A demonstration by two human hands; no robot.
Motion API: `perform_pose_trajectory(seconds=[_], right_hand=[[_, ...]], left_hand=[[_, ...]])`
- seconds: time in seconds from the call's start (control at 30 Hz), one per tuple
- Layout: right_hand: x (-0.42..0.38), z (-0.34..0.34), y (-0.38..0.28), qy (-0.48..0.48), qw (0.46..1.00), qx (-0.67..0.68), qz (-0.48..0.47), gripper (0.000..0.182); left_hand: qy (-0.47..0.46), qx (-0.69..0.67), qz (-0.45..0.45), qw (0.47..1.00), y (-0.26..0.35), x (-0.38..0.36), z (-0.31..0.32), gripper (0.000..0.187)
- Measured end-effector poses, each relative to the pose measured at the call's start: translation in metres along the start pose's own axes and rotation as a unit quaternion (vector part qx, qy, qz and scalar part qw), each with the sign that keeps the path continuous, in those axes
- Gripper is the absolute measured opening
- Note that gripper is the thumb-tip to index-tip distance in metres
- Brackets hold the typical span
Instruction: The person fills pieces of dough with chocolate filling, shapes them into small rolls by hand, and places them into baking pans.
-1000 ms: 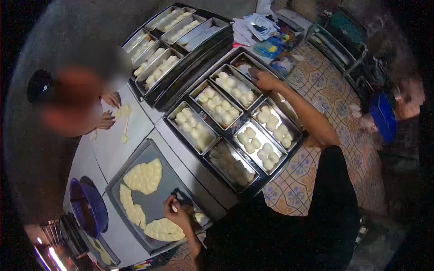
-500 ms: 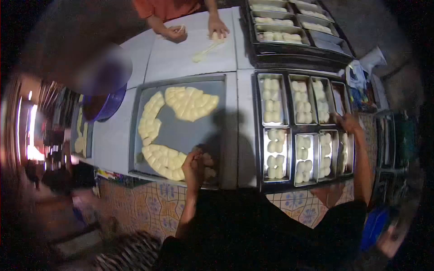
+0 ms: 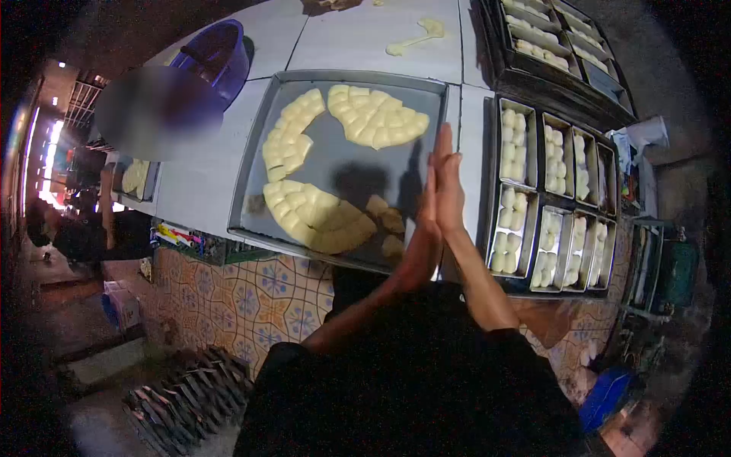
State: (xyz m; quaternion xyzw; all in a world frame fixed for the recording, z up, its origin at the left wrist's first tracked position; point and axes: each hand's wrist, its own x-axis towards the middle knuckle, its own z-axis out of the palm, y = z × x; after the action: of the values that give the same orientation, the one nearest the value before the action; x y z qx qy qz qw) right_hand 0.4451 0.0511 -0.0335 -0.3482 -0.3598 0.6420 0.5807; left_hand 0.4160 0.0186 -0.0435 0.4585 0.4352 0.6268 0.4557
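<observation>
My left hand and my right hand are pressed palm to palm, fingers stretched out, over the right edge of a grey metal tray. Whether anything lies between the palms is hidden. On the tray, pale dough sits in scored slabs: a fan-shaped dough slab at the back, a curved dough strip on the left and a front dough slab. A few loose dough pieces lie beside my left wrist. To the right stand loaf pans filled with paired dough balls.
More loaf pans with dough are at the back right. A purple tub stands at the back left. Dough scraps lie on the white tiled table. Below is a patterned tile floor; split wood lies lower left.
My right hand has left the loaf pans and my left hand has risen from the front dough; they now meet palm to palm. The view has shifted, and the co-worker's hands are out of sight.
</observation>
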Motion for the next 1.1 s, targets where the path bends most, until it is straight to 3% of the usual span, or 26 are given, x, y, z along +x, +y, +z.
perform_pose_trajectory(seconds=[0.07,0.1,0.17,0.2,0.23,0.27,0.3,0.33,0.37,0.4,0.43,0.5,0.53,0.57,0.6,0.63,0.7,0.73,0.77,0.83,0.87,0.9,0.93,0.97,1.0,1.1], right_hand=[[-0.027,0.024,-0.003,-0.103,0.982,0.056,0.148,0.065],[-0.044,0.043,0.001,-0.135,0.979,0.032,0.149,0.066],[-0.066,0.075,-0.004,-0.116,0.939,0.112,0.303,0.06],[-0.068,0.077,-0.005,-0.221,0.953,-0.11,0.178,0.053],[-0.063,0.073,-0.006,-0.312,0.891,-0.327,0.042,0.047],[-0.053,0.062,0.01,-0.351,0.871,-0.341,0.046,0.031],[-0.043,0.064,0.009,-0.318,0.878,-0.354,0.05,0.024],[-0.035,0.056,0.014,-0.249,0.845,-0.473,0.012,0.029],[-0.023,0.054,0.012,-0.208,0.774,-0.58,-0.15,0.033],[-0.015,0.047,0.016,-0.2,0.734,-0.637,-0.122,0.038],[-0.012,0.038,0.022,-0.26,0.612,-0.736,-0.128,0.037],[-0.014,0.03,0.039,-0.29,0.572,-0.755,-0.137,0.032],[-0.013,0.031,0.045,-0.239,0.686,-0.687,-0.012,0.029],[-0.009,0.031,0.051,-0.143,0.836,-0.511,0.138,0.023],[-0.005,0.036,0.056,0.012,0.929,-0.29,0.228,0.018],[-0.015,0.077,0.033,-0.046,0.795,-0.605,-0.027,0.023],[-0.013,0.124,0.029,0.021,0.911,-0.404,-0.079,0.03],[-0.012,0.139,0.032,-0.008,0.926,-0.366,-0.098,0.041],[-0.015,0.158,0.032,-0.029,0.92,-0.379,-0.097,0.044],[-0.014,0.19,0.043,-0.062,0.956,-0.275,-0.083,0.044],[-0.015,0.206,0.048,-0.065,0.974,-0.211,-0.056,0.038],[-0.016,0.219,0.054,-0.058,0.964,-0.249,-0.077,0.036],[-0.018,0.229,0.06,-0.052,0.951,-0.288,-0.097,0.034],[-0.02,0.24,0.064,-0.048,0.935,-0.33,-0.118,0.032],[-0.023,0.262,0.061,-0.03,0.946,-0.297,-0.126,0.028],[-0.015,0.27,0.095,-0.015,0.906,-0.384,-0.179,0.024]], left_hand=[[0.049,0.075,0.023,0.996,-0.034,0.02,-0.042,0.067],[0.095,0.131,0.025,0.986,-0.042,0.039,-0.08,0.068],[0.135,0.198,-0.014,0.971,-0.006,0.056,-0.139,0.068],[0.12,0.19,-0.027,0.974,0.021,0.059,-0.157,0.068],[0.105,0.182,-0.04,0.977,0.049,0.063,-0.176,0.069],[0.085,0.153,-0.015,0.985,0.058,0.065,-0.193,0.071],[0.067,0.121,0.006,0.99,0.063,0.065,-0.213,0.073],[0.057,0.124,0.015,0.991,0.063,0.06,-0.237,0.065],[0.049,0.127,0.025,0.99,0.061,0.056,-0.261,0.059],[0.058,0.129,0.06,0.988,0.052,0.054,-0.28,0.031],[0.053,0.145,0.055,0.986,0.055,0.048,-0.29,0.025],[0.04,0.183,0.051,0.981,0.07,0.032,-0.309,0.015],[0.013,0.291,0.138,0.947,0.076,0.029,-0.318,0.013],[0.041,0.195,0.034,0.979,0.075,0.023,-0.321,0.012],[0.03,0.16,0.0,0.987,0.084,0.021,-0.324,0.012],[0.016,0.125,-0.035,0.991,0.093,0.02,-0.326,0.012],[-0.041,0.042,-0.08,0.995,0.092,0.021,-0.328,0.015],[-0.094,0.038,-0.038,0.994,0.099,0.026,-0.324,0.029],[-0.11,0.023,-0.057,0.992,0.109,0.027,-0.319,0.044],[-0.118,0.084,0.039,0.989,0.119,0.038,-0.314,0.057],[-0.102,0.045,0.017,0.994,0.12,0.04,-0.315,0.057],[-0.087,0.007,-0.005,0.996,0.119,0.043,-0.319,0.058],[-0.078,0.074,0.015,0.994,0.113,0.046,-0.328,0.056],[-0.063,0.122,0.099,0.986,0.109,0.05,-0.332,0.047],[-0.03,0.114,0.088,0.989,0.107,0.048,-0.334,0.042],[0.051,0.063,0.059,0.995,0.101,0.045,-0.346,0.023]])
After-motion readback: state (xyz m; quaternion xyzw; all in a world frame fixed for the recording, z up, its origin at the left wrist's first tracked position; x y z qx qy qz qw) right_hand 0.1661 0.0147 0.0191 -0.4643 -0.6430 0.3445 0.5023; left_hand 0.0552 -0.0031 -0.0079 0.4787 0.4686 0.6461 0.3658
